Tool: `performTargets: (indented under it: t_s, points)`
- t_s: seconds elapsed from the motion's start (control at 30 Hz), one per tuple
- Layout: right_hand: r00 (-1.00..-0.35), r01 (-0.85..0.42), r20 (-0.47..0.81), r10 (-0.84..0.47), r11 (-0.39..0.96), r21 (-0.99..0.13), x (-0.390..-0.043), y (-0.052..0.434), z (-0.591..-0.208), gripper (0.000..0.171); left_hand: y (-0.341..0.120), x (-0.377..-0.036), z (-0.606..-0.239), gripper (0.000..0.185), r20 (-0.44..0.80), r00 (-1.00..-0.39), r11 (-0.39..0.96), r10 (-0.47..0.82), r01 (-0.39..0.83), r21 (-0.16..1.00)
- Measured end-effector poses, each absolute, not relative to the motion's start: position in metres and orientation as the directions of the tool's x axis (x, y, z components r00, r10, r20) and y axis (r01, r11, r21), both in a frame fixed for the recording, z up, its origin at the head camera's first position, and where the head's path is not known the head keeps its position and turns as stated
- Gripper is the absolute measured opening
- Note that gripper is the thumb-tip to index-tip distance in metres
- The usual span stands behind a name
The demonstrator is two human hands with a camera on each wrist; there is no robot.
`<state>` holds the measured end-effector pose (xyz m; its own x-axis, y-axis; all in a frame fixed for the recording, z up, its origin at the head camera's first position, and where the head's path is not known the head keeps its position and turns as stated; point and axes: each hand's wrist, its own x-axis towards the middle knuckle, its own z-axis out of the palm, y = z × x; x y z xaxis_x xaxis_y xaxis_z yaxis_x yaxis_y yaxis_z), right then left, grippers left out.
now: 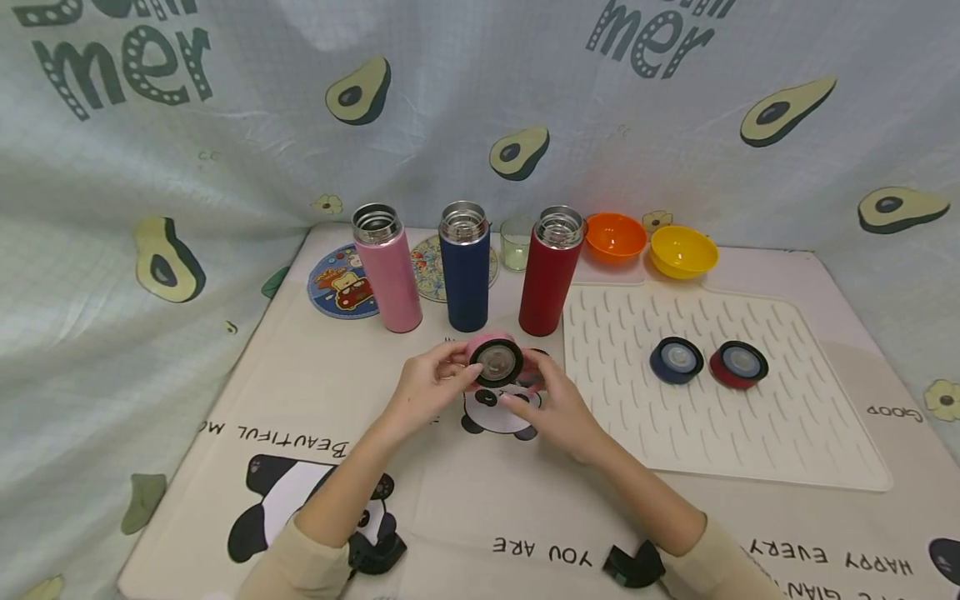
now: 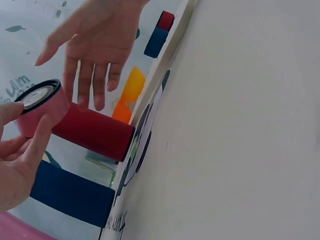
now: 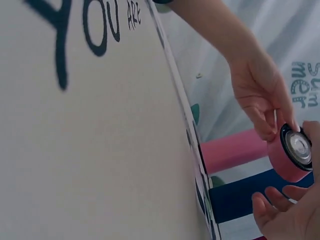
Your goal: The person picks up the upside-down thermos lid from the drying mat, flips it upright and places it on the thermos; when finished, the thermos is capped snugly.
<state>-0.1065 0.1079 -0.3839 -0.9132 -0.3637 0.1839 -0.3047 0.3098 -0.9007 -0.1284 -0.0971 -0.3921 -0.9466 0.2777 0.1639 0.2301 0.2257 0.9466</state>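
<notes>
While the left hand (image 1: 429, 385) pinches the pink lid (image 1: 495, 361) above the surface, the right hand (image 1: 558, 408) waits open beside it. Beyond the fingers, all three bottles stand uncapped; no lid is fitted yet.

There are three flasks without lids behind the white drying mat (image 1: 720, 400)'s left side: one pink flask (image 1: 388, 268), one blue flask (image 1: 465, 267), one red flask (image 1: 551, 271). There are three lids: a pink lid (image 1: 495, 361) left of the mat, a blue lid (image 1: 676, 360) and a red lid (image 1: 738, 364) on it. Two bowls stand behind the mat: an orange bowl (image 1: 615, 237) and a yellow bowl (image 1: 683, 251). Two round coasters (image 1: 341, 283) and one small glass (image 1: 516, 243) are there too.
</notes>
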Motion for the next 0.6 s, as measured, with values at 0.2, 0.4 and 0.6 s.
performTargets:
  t_s: [0.2,0.4,0.6]
  points:
    - [-0.895,-0.078,0.039,-0.445,0.070,-0.994,-0.114,0.111,-0.395,0.043,-0.099,-0.130,-0.401,0.040,0.515,-0.809,0.362,0.283,0.587,0.724]
    - [-0.883,-0.032,0.034,-0.468,-0.013,-0.999,-0.121,0.113,-0.410,0.056,-0.101,-0.133,-0.409,0.043,0.725,-0.524,0.431,0.448,0.837,0.338]
    - [-0.870,-0.024,0.052,-0.490,-0.064,-0.998,-0.120,0.115,-0.410,0.061,-0.102,-0.139,-0.412,0.027,0.803,-0.275,0.418,0.528,0.908,0.037]
